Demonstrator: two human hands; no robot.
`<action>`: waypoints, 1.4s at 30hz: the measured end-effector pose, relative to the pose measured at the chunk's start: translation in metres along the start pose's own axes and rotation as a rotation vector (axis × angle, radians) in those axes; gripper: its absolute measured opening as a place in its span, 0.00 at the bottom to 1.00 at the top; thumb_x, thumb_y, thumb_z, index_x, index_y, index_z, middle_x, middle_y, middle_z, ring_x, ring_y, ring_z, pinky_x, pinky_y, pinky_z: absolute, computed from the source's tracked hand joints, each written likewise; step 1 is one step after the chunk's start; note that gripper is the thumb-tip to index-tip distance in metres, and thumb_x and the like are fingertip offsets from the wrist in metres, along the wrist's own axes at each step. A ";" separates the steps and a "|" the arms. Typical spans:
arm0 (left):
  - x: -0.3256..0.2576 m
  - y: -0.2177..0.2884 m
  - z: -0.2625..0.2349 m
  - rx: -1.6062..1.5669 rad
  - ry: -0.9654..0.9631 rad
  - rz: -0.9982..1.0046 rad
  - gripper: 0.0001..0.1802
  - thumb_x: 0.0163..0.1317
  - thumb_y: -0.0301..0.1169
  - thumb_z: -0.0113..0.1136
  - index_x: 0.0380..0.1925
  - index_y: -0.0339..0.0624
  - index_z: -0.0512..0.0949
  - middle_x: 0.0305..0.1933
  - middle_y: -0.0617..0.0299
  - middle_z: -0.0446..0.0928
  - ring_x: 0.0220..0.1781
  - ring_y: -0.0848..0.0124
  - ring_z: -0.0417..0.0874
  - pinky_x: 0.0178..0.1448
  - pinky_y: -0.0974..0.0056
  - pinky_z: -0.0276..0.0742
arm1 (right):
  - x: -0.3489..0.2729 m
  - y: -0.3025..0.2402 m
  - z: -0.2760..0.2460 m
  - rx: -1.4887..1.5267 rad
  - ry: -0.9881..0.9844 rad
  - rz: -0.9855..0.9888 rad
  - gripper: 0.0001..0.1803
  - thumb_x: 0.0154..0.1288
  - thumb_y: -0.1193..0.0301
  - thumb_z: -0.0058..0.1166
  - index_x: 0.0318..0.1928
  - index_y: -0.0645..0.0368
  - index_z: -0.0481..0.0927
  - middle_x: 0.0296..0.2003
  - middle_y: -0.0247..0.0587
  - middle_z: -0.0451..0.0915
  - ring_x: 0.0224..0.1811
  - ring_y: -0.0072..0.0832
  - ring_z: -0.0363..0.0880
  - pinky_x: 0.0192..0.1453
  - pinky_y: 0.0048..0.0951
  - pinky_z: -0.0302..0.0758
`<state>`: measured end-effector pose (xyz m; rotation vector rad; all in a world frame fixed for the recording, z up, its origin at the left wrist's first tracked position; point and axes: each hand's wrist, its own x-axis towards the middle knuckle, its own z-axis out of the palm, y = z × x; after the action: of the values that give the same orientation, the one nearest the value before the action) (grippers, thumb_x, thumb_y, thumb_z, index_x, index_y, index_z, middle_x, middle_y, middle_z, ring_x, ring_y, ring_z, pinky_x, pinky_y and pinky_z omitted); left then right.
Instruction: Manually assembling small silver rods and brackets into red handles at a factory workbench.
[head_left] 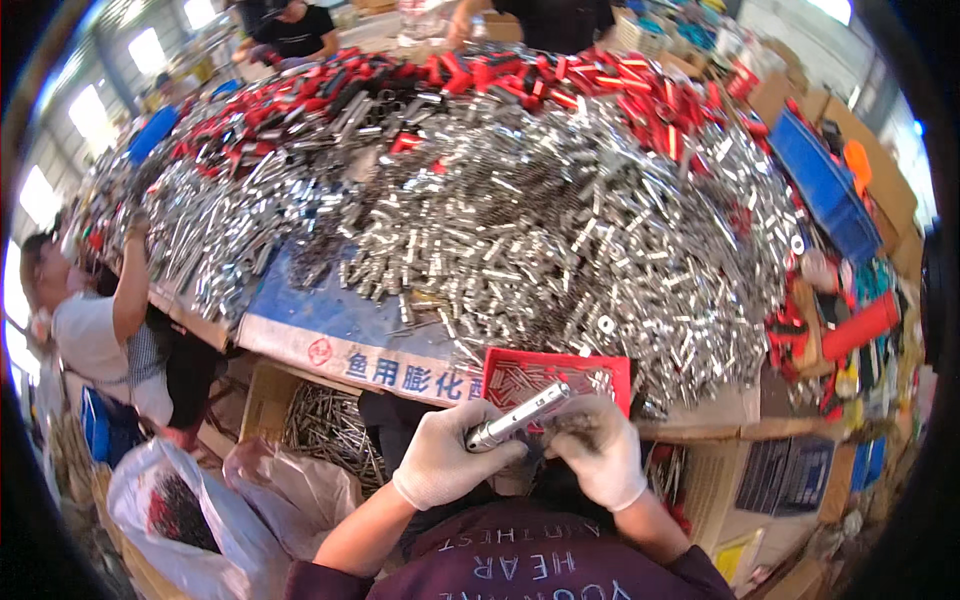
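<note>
My left hand [445,456], in a white glove, is closed around a silver metal tube [518,415]. Small dark holes show along the tube, and it slants up to the right. Close to the tube's right side is my right hand [603,452], also gloved, with dark-stained fingertips. Its fingers are curled together; whatever they may hold is hidden. Just beyond both hands, at the table's front edge, sits a red tray [622,378] of small metal pins. Behind it spreads a large heap of silver metal parts [480,240].
Red parts [560,72] are piled along the heap's far side. A blue bin [825,190] stands at the right. Below the table are a box of metal rods [335,430] and a white sack [190,520]. A co-worker [110,330] is at the left; others are across the table.
</note>
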<state>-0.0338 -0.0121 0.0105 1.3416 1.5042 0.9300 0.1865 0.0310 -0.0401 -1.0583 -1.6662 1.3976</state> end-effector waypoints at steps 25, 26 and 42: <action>0.050 -0.003 0.013 -0.187 -0.187 -0.196 0.13 0.67 0.32 0.55 0.28 0.36 0.81 0.19 0.70 0.72 0.20 0.81 0.68 0.24 0.71 0.61 | 0.015 -0.028 -0.093 -0.189 -0.184 -0.040 0.32 0.59 0.65 0.67 0.63 0.59 0.73 0.47 0.45 0.85 0.42 0.31 0.87 0.48 0.32 0.83; 0.051 -0.012 0.008 -0.308 0.059 -0.190 0.14 0.68 0.34 0.55 0.25 0.39 0.77 0.17 0.71 0.69 0.17 0.82 0.64 0.20 0.72 0.55 | 0.018 -0.011 -0.106 -0.199 -0.037 -0.038 0.32 0.61 0.66 0.65 0.64 0.59 0.72 0.48 0.43 0.85 0.42 0.31 0.87 0.49 0.32 0.83; 0.082 -0.103 -0.028 -0.168 0.431 -0.020 0.12 0.70 0.30 0.56 0.44 0.30 0.80 0.27 0.67 0.78 0.25 0.82 0.73 0.28 0.74 0.68 | 0.237 -0.108 -0.173 -0.892 0.479 -0.163 0.28 0.62 0.61 0.62 0.59 0.61 0.75 0.47 0.51 0.84 0.48 0.45 0.85 0.55 0.39 0.79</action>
<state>-0.0954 0.0557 -0.0881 1.0448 1.7074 1.3635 0.2282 0.3084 0.0981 -1.5247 -1.9500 0.1961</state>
